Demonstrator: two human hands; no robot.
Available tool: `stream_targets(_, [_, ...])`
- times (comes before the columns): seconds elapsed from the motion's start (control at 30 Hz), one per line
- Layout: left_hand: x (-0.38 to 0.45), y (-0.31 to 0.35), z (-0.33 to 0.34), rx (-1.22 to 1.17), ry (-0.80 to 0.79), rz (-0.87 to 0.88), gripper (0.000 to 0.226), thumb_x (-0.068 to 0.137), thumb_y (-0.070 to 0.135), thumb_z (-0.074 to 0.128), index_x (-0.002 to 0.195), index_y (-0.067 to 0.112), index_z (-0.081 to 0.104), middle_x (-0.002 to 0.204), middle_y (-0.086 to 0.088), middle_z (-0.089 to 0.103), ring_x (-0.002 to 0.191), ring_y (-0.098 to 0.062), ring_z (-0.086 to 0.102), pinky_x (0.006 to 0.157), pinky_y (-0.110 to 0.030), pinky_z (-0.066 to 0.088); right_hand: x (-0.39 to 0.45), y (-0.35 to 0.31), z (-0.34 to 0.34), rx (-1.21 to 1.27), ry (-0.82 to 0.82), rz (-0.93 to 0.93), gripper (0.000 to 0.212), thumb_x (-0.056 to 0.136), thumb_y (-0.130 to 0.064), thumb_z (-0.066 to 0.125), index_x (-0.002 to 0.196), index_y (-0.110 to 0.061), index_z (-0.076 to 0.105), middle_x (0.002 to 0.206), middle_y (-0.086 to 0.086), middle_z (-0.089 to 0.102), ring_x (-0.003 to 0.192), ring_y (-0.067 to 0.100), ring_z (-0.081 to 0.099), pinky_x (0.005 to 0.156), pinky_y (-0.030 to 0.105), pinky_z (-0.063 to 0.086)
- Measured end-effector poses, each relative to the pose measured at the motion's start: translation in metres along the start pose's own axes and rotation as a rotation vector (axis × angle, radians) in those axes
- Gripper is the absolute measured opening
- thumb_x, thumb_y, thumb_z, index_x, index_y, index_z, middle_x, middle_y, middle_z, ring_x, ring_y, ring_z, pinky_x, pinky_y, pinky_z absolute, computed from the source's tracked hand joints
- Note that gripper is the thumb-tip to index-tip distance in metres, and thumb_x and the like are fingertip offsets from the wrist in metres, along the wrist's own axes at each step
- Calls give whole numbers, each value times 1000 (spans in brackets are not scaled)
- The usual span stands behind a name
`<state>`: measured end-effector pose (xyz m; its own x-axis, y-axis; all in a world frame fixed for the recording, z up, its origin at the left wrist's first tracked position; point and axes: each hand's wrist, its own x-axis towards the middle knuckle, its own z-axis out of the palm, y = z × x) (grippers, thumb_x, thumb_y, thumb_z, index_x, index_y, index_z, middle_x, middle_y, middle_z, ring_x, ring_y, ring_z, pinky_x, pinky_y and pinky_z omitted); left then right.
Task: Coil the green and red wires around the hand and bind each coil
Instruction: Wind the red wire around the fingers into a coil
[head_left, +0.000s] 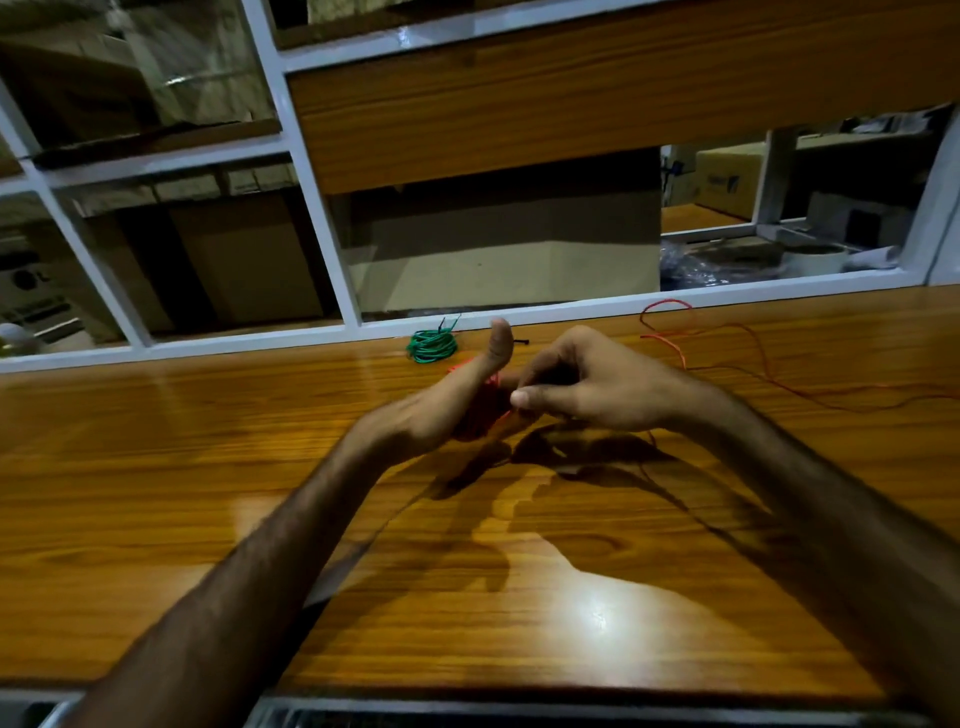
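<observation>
My left hand (457, 395) is raised above the wooden table (208, 467) with its thumb pointing up. Turns of red wire (480, 410) are wound around its fingers. My right hand (576, 382) is just to the right of it and pinches the red wire at the coil. The loose rest of the red wire (727, 353) trails across the table to the right and loops near the back edge. A green wire coil (432, 344) lies on the table behind my left hand, bound by a dark tie. The left fingers are hidden behind the coil and the right hand.
A small dark tie (521, 342) lies on the table by the left thumb. A white frame with glass panes (322, 218) runs along the back of the table, with cardboard boxes (498, 244) behind it. The table's near edge (519, 691) is at the bottom.
</observation>
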<state>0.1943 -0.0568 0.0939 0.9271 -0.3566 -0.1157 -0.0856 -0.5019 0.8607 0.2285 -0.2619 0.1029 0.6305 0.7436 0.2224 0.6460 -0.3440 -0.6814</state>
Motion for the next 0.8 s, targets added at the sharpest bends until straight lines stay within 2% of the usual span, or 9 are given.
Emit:
stream_targets(0.2, [-16,6,1,-409,-428,-123,119,67,95,53,146,5,52,141,-30,61,132,-44,59,109,-50,53,-1,-8,-4,73,73,-175,25,79,-35,82,85,-11,76,79,10,72,74,22,68,66,40,55])
stream_targets(0.33, [-27,7,19,-720,-817,-68,129,75,83,68,150,-16,32,146,-53,35,140,-64,36,118,-73,30,-4,-15,-7,159,39,-182,25,78,-27,84,81,-4,73,70,8,67,64,15,58,58,27,48])
stream_targets(0.43, [-31,14,30,-1007,-996,28,126,81,76,68,149,-23,29,144,-46,45,136,-54,50,110,-56,50,-13,-18,-14,341,-24,-137,30,81,-32,78,81,-3,70,66,5,57,58,14,46,49,26,36])
stream_targets(0.5, [-30,17,32,-1000,-976,139,133,79,89,57,158,-11,19,155,-35,42,147,-44,42,122,-50,37,3,-19,-1,218,215,51,23,90,-29,73,90,-7,70,76,7,62,68,11,58,58,32,47])
stream_targets(0.57, [-29,26,34,-1062,-867,218,131,77,94,48,165,3,11,166,-31,24,156,-42,27,129,-48,24,-5,-6,12,111,490,243,15,101,-8,62,116,-5,65,116,18,64,105,12,66,84,42,60])
stream_targets(0.6, [-28,31,35,-1105,-782,263,132,76,98,40,167,7,9,170,-29,13,159,-42,16,131,-47,15,0,-1,23,113,505,357,25,102,-2,56,127,-2,60,133,25,57,109,10,65,89,36,60])
stream_targets(0.63, [-28,35,35,-1136,-713,303,134,73,101,33,168,9,9,173,-26,7,160,-42,8,132,-46,8,-6,10,21,142,252,366,28,104,-4,51,131,-3,59,135,28,55,98,6,66,81,26,58])
stream_targets(0.73, [-24,36,29,-1225,-539,395,133,73,102,30,168,12,9,174,-24,4,161,-42,2,131,-45,5,-10,14,-3,379,-8,110,26,108,-20,46,120,-3,62,82,8,66,65,15,50,55,24,44])
stream_targets(0.8, [-22,31,23,-1243,-451,439,130,75,100,32,168,12,10,174,-24,6,161,-42,3,132,-45,7,0,13,-1,424,24,134,28,109,-24,46,117,-2,61,65,-6,56,58,11,45,53,25,40])
